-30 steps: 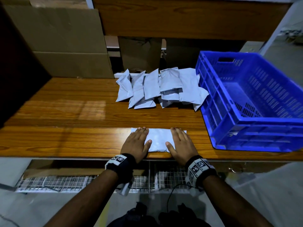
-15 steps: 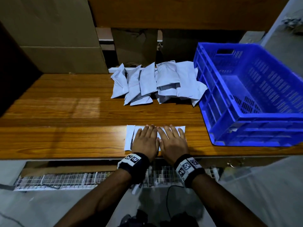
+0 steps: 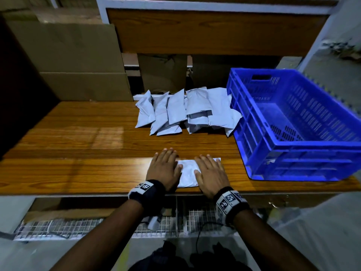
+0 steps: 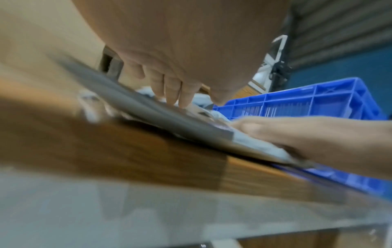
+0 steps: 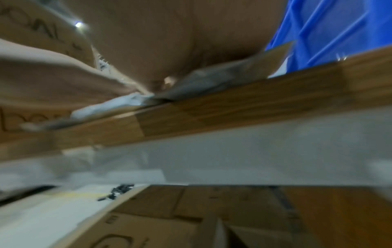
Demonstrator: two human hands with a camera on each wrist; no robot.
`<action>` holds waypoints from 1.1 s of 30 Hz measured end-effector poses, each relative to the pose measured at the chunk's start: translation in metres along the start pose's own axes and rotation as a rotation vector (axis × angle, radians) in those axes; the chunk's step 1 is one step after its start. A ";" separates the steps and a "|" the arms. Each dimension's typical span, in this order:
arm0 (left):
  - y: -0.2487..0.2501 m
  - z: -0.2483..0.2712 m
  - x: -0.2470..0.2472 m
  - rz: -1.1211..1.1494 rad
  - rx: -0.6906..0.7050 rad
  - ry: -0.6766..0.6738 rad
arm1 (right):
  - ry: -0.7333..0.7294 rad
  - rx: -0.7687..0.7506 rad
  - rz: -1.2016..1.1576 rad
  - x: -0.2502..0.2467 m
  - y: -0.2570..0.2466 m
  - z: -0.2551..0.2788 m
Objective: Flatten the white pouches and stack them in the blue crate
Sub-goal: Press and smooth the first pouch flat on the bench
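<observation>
One white pouch (image 3: 188,173) lies flat near the front edge of the wooden table (image 3: 78,153). My left hand (image 3: 165,167) presses its left end with straight fingers, and my right hand (image 3: 210,172) presses its right end the same way. In the left wrist view the left hand's fingertips (image 4: 182,99) rest on the pouch (image 4: 254,142), blurred. A pile of several white pouches (image 3: 185,112) lies at the back of the table. The blue crate (image 3: 293,157) stands to the right with nothing visible inside it.
Flat cardboard sheets (image 3: 74,61) lean at the back left, and a wooden shelf board (image 3: 214,32) hangs above the pile. The pile touches the crate's left wall. A wire mesh shelf (image 3: 78,225) sits below the table edge.
My hands were side by side on the middle of the pouch half a second ago; now they have slid apart toward its two ends. The pouch has stayed near the front edge.
</observation>
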State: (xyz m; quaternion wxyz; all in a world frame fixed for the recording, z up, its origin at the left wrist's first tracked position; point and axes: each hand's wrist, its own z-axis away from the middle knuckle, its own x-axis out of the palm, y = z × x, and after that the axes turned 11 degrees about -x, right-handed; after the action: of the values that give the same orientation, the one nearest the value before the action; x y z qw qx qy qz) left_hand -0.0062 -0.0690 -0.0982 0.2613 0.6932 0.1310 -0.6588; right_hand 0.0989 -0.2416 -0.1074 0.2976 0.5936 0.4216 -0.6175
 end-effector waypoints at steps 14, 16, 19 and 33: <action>-0.022 0.009 0.027 0.113 0.011 0.017 | 0.043 0.060 -0.024 0.019 0.009 0.005; -0.027 0.017 0.024 0.166 0.068 0.098 | 0.049 0.045 -0.076 0.018 0.013 0.009; -0.051 0.037 0.028 0.208 0.230 0.102 | 0.070 -0.066 -0.172 0.019 0.028 0.028; -0.056 0.030 -0.011 0.825 -0.153 0.142 | 0.317 0.160 -0.684 -0.054 0.049 0.035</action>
State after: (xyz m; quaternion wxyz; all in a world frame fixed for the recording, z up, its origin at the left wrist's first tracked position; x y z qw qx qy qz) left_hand -0.0617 -0.0372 -0.0981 0.5440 0.7097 -0.0914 -0.4382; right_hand 0.1308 -0.3027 -0.0646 -0.0415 0.5281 0.5866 -0.6126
